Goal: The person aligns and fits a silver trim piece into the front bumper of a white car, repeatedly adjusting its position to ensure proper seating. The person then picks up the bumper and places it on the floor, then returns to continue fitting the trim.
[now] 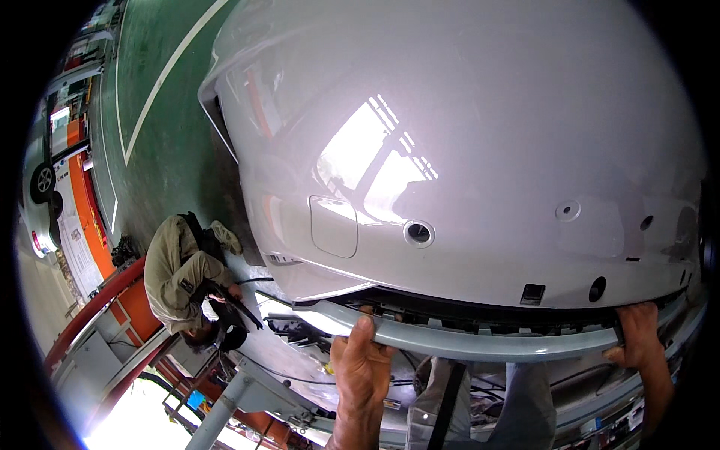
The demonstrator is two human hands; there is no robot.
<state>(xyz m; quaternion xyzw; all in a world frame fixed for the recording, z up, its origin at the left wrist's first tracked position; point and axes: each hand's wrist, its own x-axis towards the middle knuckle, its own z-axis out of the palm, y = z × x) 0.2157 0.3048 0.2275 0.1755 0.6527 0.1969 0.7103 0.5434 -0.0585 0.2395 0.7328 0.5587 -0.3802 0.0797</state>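
A glossy white car bumper (pixel 480 172) fills the upper right, with several round and square holes and a rounded-square outline in it. Along its near edge runs a long, curved grey trim strip (pixel 480 345), and a black slotted part (pixel 480 319) shows in the gap between the two. My left hand (pixel 362 367) is closed round the strip toward its left end, thumb on top and fingers partly hidden beneath. Over at the right, my right hand (pixel 639 336) grips the strip's edge beside the bumper, its fingertips curled under and partly out of sight.
At the left a co-worker (pixel 180 277) in khaki clothes crouches, holding a dark part. Below lie black parts (pixel 292 330) and cables. A grey metal frame (pixel 232 397) stands near my left arm. Green floor (pixel 176 105) with white lines and a parked car (pixel 41 180) are farther off.
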